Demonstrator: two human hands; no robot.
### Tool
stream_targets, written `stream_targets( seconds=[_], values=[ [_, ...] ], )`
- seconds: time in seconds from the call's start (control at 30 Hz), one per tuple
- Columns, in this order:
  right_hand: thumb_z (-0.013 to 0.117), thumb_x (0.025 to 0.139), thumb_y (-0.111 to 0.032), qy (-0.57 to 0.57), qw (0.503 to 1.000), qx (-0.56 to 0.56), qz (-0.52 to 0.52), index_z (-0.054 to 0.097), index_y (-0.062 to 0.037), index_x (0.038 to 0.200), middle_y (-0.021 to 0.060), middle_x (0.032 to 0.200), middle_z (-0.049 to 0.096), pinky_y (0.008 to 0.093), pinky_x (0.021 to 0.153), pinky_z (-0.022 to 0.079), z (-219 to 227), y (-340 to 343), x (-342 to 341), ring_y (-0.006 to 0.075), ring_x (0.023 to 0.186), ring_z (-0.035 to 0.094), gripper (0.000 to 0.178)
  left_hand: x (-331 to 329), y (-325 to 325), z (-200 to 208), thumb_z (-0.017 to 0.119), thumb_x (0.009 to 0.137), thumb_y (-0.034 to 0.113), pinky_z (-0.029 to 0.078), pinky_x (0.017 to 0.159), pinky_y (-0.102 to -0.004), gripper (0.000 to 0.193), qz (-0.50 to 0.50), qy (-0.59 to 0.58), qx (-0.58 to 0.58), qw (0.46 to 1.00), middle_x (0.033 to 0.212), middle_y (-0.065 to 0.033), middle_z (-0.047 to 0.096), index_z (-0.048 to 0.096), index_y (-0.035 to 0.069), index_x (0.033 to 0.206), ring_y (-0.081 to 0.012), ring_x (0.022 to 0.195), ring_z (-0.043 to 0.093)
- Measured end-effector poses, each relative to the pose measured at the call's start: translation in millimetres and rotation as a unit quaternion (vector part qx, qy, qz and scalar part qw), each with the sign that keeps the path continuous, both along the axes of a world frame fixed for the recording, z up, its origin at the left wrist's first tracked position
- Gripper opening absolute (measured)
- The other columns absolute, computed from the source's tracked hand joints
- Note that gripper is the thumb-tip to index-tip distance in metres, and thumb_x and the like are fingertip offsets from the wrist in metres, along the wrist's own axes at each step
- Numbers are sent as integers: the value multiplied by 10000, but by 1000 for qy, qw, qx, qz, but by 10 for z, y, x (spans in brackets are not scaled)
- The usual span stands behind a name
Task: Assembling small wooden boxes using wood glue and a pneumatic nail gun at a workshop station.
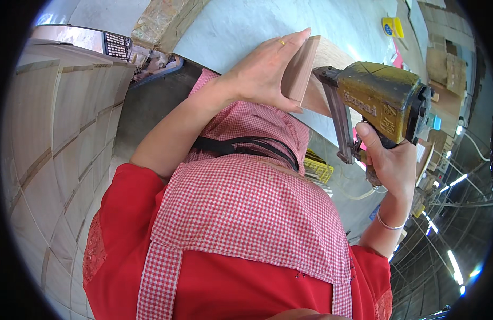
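Head view: at upper centre our left hand [260, 72] holds a brown rectangular wooden piece [300, 72]; right of centre our right hand [391, 164] holds a yellow-black metal nail gun [378, 90].

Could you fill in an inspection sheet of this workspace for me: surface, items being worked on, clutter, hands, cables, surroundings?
Surface: pale, smooth worktop.
Job's things: wooden piece; worn yellow-and-black nail gun close beside it.
Clutter: taped brown bundle at the left; small yellow item at the far right.
Hands: left hand holds the wooden piece; right hand grips the nail gun.
Cables: pale hose below the nail gun; connection unclear.
Surroundings: stacked wooden panels left, lit tubes right.
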State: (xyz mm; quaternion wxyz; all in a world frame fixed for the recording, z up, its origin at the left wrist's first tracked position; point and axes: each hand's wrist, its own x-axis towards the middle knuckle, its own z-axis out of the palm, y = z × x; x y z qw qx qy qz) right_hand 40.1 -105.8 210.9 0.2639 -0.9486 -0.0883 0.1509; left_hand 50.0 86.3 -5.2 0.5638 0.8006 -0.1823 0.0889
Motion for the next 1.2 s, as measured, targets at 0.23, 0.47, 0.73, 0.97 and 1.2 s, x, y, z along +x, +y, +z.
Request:
stream_targets(
  seconds=[0.23, 0.47, 0.73, 0.97, 1.2],
  values=[
    [802, 863, -270, -1, 1000, -2, 10, 708, 2, 975, -21, 663, 607, 218, 457, 371, 5, -15, 28, 44, 526, 502, 308, -4, -1, 9, 906, 509, 290, 375, 1136, -447, 1305, -3, 1, -1, 1000, 1480, -238, 388, 160, 33, 1548, -401, 1348, 422],
    [800, 865, -274, -5, 999, 0, 44, 709, 7, 975, -26, 669, 611, 219, 478, 378, 26, -18, 77, 48, 537, 495, 315, 9, 1, 15, 901, 511, 286, 375, 1134, -443, 1292, -4, 2, -4, 1000, 1476, -240, 391, 172, 22, 1544, -396, 1347, 424],
    [801, 863, -287, -13, 994, -57, 96, 705, 15, 971, -24, 664, 608, 220, 488, 380, 92, 9, 225, 46, 541, 488, 335, -2, 4, -4, 911, 516, 296, 366, 1140, -445, 1300, -1, -3, 2, 1000, 1477, -247, 389, 165, 18, 1544, -400, 1353, 418],
    [767, 885, -247, -48, 999, 6, -16, 689, 8, 900, -20, 618, 576, 222, 470, 372, 122, -238, 86, 46, 512, 493, 267, -6, 7, 11, 912, 529, 409, 363, 1134, -439, 1292, -5, -8, 21, 1000, 1439, -299, 408, 195, -20, 1515, -423, 1338, 427],
    [716, 918, -265, -139, 954, -36, -264, 653, -11, 928, -14, 599, 556, 226, 458, 375, 124, -1481, -56, 56, 482, 491, 262, 37, 21, 15, 923, 520, 407, 284, 1192, -433, 1328, -12, 12, 56, 998, 1518, -290, 318, 175, -17, 1533, -400, 1415, 342]
  ],
)
